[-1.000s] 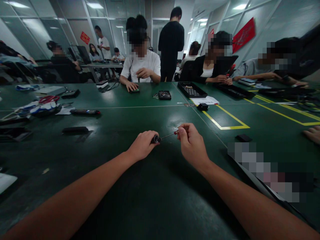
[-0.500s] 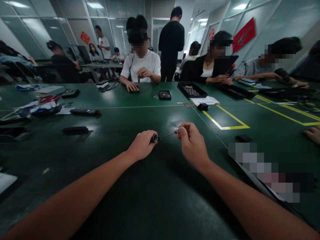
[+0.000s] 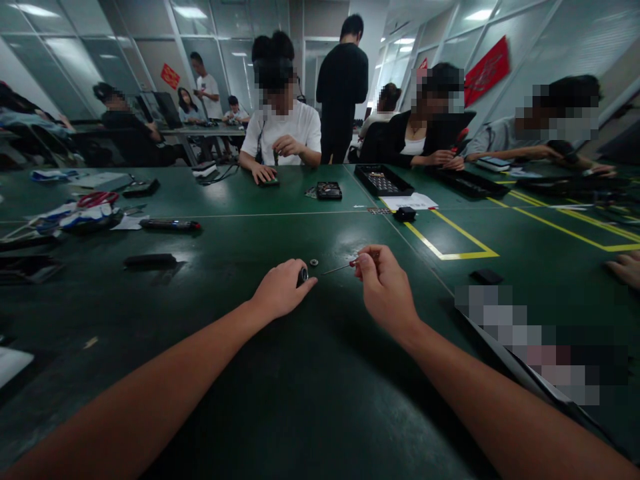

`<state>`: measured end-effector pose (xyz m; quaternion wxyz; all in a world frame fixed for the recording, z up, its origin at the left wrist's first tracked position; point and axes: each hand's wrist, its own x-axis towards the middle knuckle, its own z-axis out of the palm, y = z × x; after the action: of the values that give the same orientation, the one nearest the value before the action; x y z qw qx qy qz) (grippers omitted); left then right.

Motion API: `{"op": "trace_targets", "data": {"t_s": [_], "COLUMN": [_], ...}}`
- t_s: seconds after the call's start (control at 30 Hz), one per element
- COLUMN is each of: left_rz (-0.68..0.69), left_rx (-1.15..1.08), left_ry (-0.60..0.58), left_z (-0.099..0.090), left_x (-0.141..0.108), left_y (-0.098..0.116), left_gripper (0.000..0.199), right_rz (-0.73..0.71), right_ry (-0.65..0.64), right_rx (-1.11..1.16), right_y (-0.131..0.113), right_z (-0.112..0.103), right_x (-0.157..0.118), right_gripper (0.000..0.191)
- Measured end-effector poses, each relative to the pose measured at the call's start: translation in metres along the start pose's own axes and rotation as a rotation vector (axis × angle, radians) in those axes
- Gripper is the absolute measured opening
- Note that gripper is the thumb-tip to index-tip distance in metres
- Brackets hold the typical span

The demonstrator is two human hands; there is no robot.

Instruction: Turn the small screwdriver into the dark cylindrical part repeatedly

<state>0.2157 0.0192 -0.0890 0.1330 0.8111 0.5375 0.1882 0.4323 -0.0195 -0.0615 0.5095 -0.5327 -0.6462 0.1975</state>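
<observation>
My left hand [image 3: 283, 289] is wrapped round a small dark cylindrical part [image 3: 303, 275], whose round end shows between thumb and fingers. Just beyond it, a small round metallic piece [image 3: 314, 263] lies on the green table [image 3: 300, 400]. In my right hand [image 3: 385, 283] is a thin screwdriver [image 3: 336, 269], pinched by its red handle. Its metal shaft points left toward my left hand, and its tip is apart from the dark part.
Ahead lie a black tray [image 3: 383, 180], an open black device [image 3: 329, 191] and a small black block [image 3: 405, 214]. Tools, a marker [image 3: 170, 225] and a black case [image 3: 150, 260] are at left. Co-workers sit opposite; another person's hand [image 3: 625, 268] rests at right.
My left hand has drawn slightly left with the dark part, away from the screwdriver tip. The small round piece now shows on the table. My right hand has hardly moved.
</observation>
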Motion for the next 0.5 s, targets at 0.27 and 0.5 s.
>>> {"op": "trace_targets", "data": {"t_s": [0.27,0.5], "left_rz": [0.021,-0.001], "left_rx": [0.15,0.312], "left_ry": [-0.078,-0.192], "left_z": [-0.004,0.0], "left_x": [0.023,0.054], "left_y": [0.005,0.015], "left_gripper": [0.03,0.037], "right_rz": [0.002,0.005], "right_ry": [0.003,-0.017], "right_rx": [0.021,0.034], "right_y": [0.0,0.0], "right_z": [0.0,-0.001], "right_x": [0.0,0.0], "right_gripper": [0.018,0.02]}}
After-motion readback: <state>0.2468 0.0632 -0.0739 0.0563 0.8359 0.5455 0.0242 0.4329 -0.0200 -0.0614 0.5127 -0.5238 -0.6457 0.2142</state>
